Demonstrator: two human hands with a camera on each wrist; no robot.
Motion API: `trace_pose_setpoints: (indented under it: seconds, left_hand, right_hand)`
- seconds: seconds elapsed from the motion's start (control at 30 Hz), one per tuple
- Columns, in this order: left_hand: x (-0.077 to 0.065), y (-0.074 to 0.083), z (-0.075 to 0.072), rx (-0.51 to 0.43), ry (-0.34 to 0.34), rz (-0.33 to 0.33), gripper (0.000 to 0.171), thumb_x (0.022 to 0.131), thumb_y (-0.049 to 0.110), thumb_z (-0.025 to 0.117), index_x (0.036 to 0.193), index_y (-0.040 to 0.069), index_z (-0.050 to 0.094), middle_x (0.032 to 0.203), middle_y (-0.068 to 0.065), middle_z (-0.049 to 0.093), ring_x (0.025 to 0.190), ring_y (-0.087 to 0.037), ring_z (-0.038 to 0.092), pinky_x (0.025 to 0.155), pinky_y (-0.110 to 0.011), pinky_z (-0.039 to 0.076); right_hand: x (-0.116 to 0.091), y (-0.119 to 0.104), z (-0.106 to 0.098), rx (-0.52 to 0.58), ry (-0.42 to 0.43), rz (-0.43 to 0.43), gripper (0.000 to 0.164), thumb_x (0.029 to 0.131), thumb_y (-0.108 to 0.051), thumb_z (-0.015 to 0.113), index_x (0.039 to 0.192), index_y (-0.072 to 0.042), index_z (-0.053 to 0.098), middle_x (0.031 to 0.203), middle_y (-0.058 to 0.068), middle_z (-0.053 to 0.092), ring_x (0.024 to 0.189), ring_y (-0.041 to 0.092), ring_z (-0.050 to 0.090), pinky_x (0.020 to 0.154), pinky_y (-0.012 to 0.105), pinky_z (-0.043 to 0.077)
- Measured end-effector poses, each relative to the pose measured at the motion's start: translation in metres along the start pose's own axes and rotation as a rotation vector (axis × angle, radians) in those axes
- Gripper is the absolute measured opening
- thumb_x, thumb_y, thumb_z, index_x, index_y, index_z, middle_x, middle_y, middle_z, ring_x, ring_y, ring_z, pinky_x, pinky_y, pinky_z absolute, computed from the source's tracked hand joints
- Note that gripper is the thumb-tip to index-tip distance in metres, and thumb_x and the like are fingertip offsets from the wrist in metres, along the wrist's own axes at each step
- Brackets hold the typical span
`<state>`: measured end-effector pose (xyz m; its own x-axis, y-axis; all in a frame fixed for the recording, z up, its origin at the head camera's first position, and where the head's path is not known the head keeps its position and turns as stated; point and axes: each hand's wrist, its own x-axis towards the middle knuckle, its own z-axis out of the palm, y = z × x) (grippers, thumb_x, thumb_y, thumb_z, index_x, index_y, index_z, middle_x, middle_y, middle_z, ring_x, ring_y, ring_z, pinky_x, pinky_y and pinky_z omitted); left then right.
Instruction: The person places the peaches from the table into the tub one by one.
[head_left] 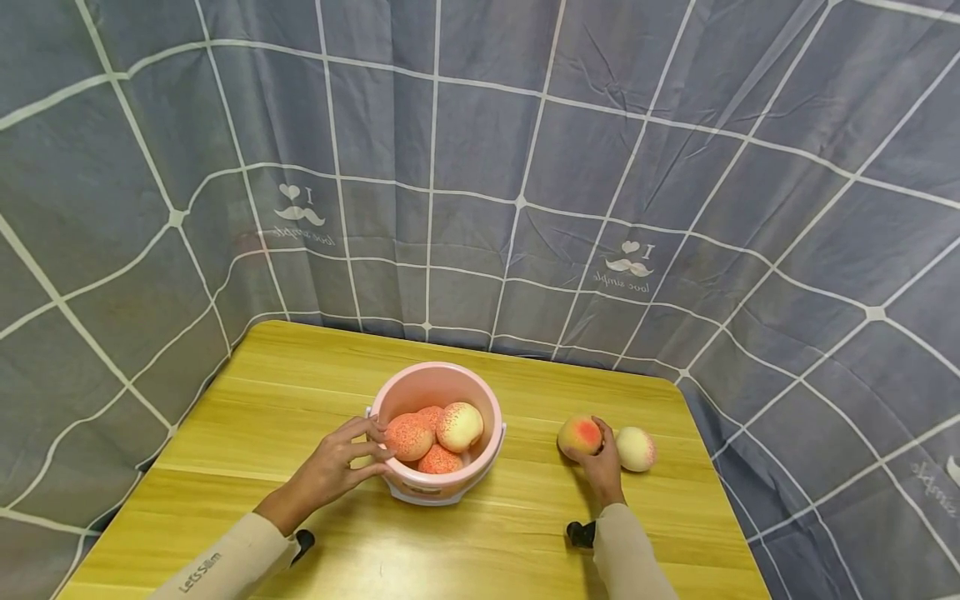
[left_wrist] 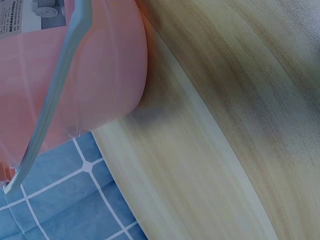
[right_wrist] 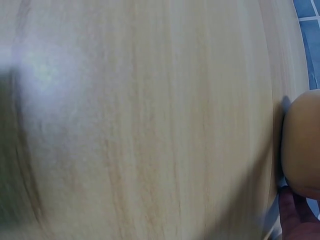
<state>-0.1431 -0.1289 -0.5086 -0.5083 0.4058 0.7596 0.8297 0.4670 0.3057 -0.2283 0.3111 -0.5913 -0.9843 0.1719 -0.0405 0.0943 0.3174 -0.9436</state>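
A pink bucket (head_left: 438, 373) stands on the table with several toy-like peaches (head_left: 408, 437) inside, red-speckled and pale ones. My left hand (head_left: 341, 467) holds the bucket's left rim, fingers bent over the edge and thumb lower on the outside. In the left wrist view the bucket's wall (left_wrist: 110, 65) and its grey handle (left_wrist: 52, 95) show, but not the hand. To the right, my right hand (head_left: 602, 467) grips a yellow peach with a red patch (head_left: 579, 437), thumb and fingers about its right side. That peach (right_wrist: 302, 142) sits at the right edge of the right wrist view.
A pale peach (head_left: 636, 449) with a pink blush lies just right of my right hand. The wood-grain table (head_left: 315, 375) is backed by a grey-blue curtain (head_left: 480, 225) with white lines, which also hangs along both sides.
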Motion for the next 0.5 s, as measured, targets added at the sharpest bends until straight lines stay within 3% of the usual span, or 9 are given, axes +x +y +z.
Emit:
trace_pose_setpoints:
  seconds: [0.5]
  left_hand:
    - [-0.0004,0.0001,0.0005,-0.003,-0.019,-0.033,0.029,0.086,0.04,0.063,0.079,0.014,0.073,0.093,-0.003,0.062,0.1,-0.035,0.061,0.113,-0.016,0.033]
  right_hand:
    - [-0.0062,-0.0018,0.0004,-0.055,-0.014,-0.024,0.079,0.077,0.002,0.077,0.145,-0.008,0.038,0.145,0.022,0.037,0.119,0.04,0.047,0.097,0.05,0.048]
